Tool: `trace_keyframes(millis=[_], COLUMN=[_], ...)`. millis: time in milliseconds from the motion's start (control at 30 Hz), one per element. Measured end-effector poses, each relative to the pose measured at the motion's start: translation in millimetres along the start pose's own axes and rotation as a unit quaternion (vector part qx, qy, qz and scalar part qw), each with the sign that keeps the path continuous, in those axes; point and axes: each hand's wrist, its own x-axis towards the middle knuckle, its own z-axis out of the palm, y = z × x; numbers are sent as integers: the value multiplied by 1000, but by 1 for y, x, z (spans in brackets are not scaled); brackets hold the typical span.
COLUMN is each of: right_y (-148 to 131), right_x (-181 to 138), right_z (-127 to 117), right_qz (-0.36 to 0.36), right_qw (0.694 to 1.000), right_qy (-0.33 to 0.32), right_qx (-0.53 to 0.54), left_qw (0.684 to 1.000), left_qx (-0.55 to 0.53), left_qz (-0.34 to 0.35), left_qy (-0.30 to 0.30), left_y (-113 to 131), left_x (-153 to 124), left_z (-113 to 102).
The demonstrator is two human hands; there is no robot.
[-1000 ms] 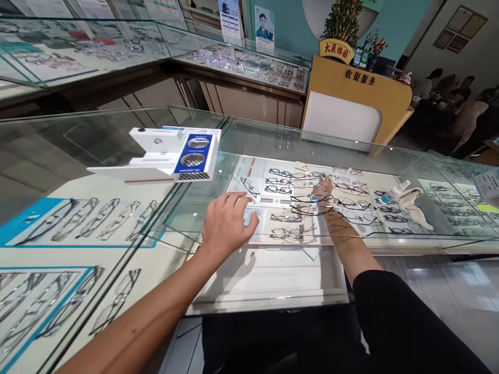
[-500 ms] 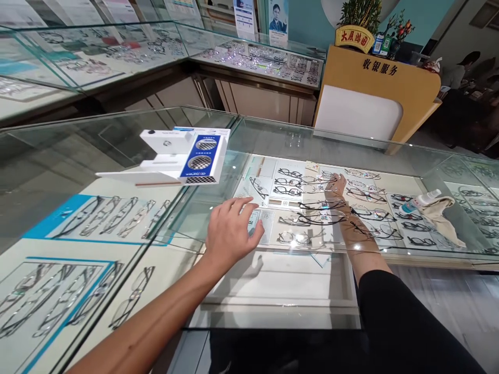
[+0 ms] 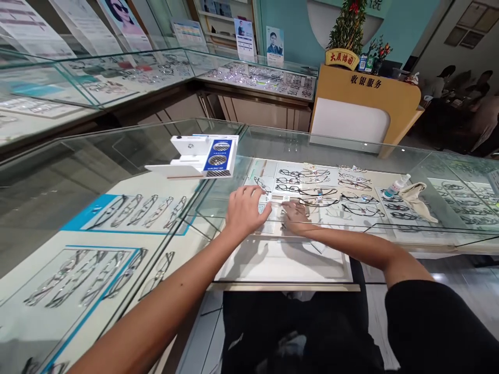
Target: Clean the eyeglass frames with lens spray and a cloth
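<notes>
My left hand (image 3: 246, 210) is at the near left of the display case with its fingers apart and nothing in them. Inside the case, below the glass top, my right hand (image 3: 296, 215) reaches leftward, its fingers stretched over the front-left eyeglasses, which it partly hides. Whether its fingertips touch a frame is unclear. Behind it lie rows of dark-rimmed eyeglasses (image 3: 318, 192) on a white display tray. More eyeglasses (image 3: 360, 210) lie to its right. Nearest to me, the white drawer (image 3: 280, 270) extends out of the case.
An opened white and blue box (image 3: 220, 156) stands on the glass at left. A spray bottle (image 3: 397, 185) and a beige cloth (image 3: 419, 201) lie at right. Eyeglasses on a blue-edged tray (image 3: 74, 221) fill the left case. Beyond is a yellow counter (image 3: 370, 98); people sit far right.
My right hand has moved left and towards me, from the back rows to the front-left eyeglasses, close to my left hand. The left hand keeps nearly the same place. The view has shifted.
</notes>
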Motion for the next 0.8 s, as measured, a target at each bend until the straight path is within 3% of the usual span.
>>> trace_keyframes(millis=[100, 233, 333, 400, 500, 633, 700, 800], right_y=[-18, -31, -38, -37, -19, 18, 33, 48], right_x=[-40, -101, -120, -108, -58, 18, 43, 64], right_z=[-7, -57, -115, -153, -191, -197, -190, -177], right_qz=[-25, -95, -130, -125, -78, 23, 50, 62], right_qw=[997, 981, 984, 991, 996, 996, 994, 992], right_qy=[-67, -166, -103, -32, 31, 48, 42, 47], right_qx=[9, 36, 63, 33, -28, -71, -86, -94], left_qw=[1000, 998, 993, 982, 958, 973, 982, 993], left_qx=[-17, -67, -78, -67, -56, -42, 3, 57], left_qz=[1, 2, 2, 5, -3, 40, 38, -41], left_qy=[-7, -20, -91, -176, -280, -222, -185, -95], left_y=[-2, -13, -17, -12, 9, 42, 49, 45], left_x=[2, 10, 25, 32, 22, -42, -82, -128], left_z=[1, 0, -14, -32, -64, -84, -75, -50])
